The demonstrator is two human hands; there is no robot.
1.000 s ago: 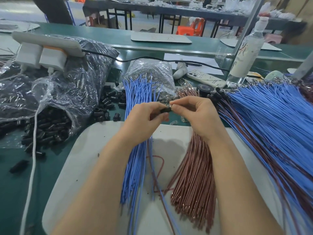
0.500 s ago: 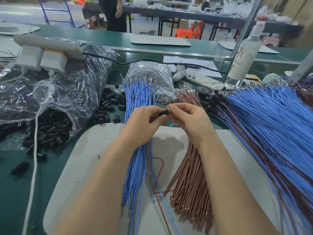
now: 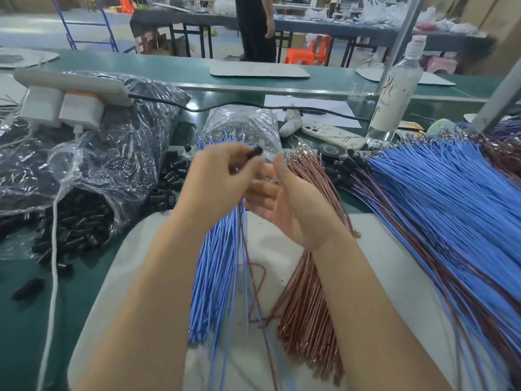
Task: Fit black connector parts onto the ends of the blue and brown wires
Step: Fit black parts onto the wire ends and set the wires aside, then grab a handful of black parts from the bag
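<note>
Left hand [image 3: 221,180] around black connector [image 3: 257,150]

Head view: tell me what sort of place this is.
Probably a wire-harness assembly workshop: long green workbenches, large bundles of blue wires and brown wires, and a plastic bag spilling black connector parts.

Left hand [image 3: 217,179]: has risen away from the right and now pinches the black connector [image 3: 257,150] alone at its fingertips.
Right hand [image 3: 287,204]: has released the connector; fingers spread, palm turned up.
Gap: the hands were touching and are now apart.
</note>
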